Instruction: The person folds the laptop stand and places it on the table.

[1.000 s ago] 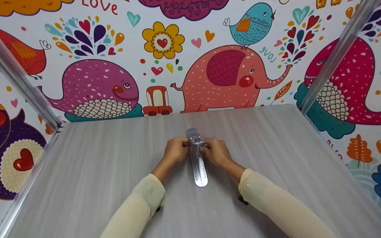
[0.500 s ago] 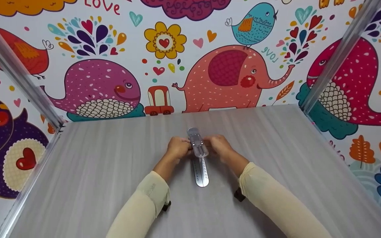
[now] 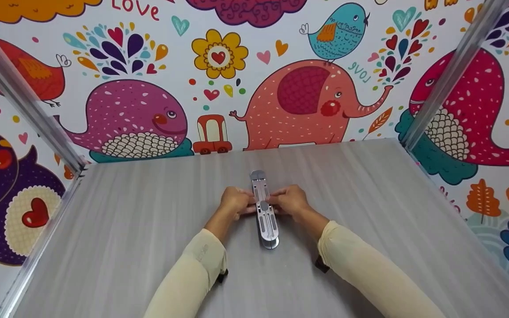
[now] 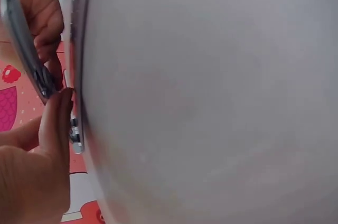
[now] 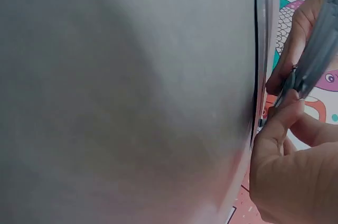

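Note:
A silver metal folding stand (image 3: 265, 212) with slotted hinged parts lies lengthwise on the table. Its upper section is swung over the long base plate, and the wrist views show a gap between the two. From the left side, my left hand (image 3: 237, 202) pinches the stand near its middle joint. My right hand (image 3: 290, 201) pinches it from the opposite side. In the left wrist view, the left fingers (image 4: 55, 121) meet the lower end of the tilted section. The right wrist view has the right fingertips (image 5: 290, 105) at that same joint, whose exact contact points are partly hidden.
The grey wood-grain table (image 3: 148, 234) spreads out around the stand. A printed cartoon wall (image 3: 219, 88) closes off the back. Metal frame posts (image 3: 449, 84) rise at the table's back corners.
The stand's upper section has swung down toward the person, from raised to lying over the base plate. Both hands have stayed at its sides, with the fingers shifting slightly along it.

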Tool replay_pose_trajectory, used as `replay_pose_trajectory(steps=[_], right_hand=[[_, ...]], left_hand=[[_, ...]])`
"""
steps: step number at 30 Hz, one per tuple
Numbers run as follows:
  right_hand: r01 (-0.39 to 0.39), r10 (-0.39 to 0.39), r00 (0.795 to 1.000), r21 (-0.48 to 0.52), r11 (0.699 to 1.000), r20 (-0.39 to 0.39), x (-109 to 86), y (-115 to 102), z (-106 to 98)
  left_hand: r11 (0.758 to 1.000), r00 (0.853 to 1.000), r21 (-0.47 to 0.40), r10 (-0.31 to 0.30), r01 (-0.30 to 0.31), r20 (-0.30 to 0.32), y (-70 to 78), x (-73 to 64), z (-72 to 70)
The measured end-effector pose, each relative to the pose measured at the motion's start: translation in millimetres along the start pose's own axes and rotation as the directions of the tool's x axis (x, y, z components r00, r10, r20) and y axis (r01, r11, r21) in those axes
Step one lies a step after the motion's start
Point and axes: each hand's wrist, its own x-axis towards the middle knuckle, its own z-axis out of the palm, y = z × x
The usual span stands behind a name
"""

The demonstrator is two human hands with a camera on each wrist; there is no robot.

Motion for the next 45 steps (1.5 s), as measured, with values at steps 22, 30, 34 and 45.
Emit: replay_pose_trajectory(steps=[22,30,34,45], right_hand=[[0.601,-0.410,0.793,-0.685,0.412,0.450,-86.5,30.9,-26.1],[0.608,-0.485,0.759,-0.739,0.289,0.435,-91.1,42.3,-27.2],[0.592,-0.521,0.753,-0.759,0.270,0.402,-86.3,41.6,-28.1],[0.555,-0.516,0.778,-0.778,0.296,0.359,-69.9,37.6,-29.1]], left_hand=[[0.290,0.884,0.845,0.284,-0.448,0.371,-32.3,-75.1,7.2],[0.271,0.861,0.836,0.335,-0.478,0.383,-48.1,-90.1,6.5],[0.265,0.848,0.831,0.369,-0.488,0.381,-49.8,-86.6,7.6],[0.274,0.878,0.852,0.318,-0.446,0.357,-42.6,-67.2,10.7]])
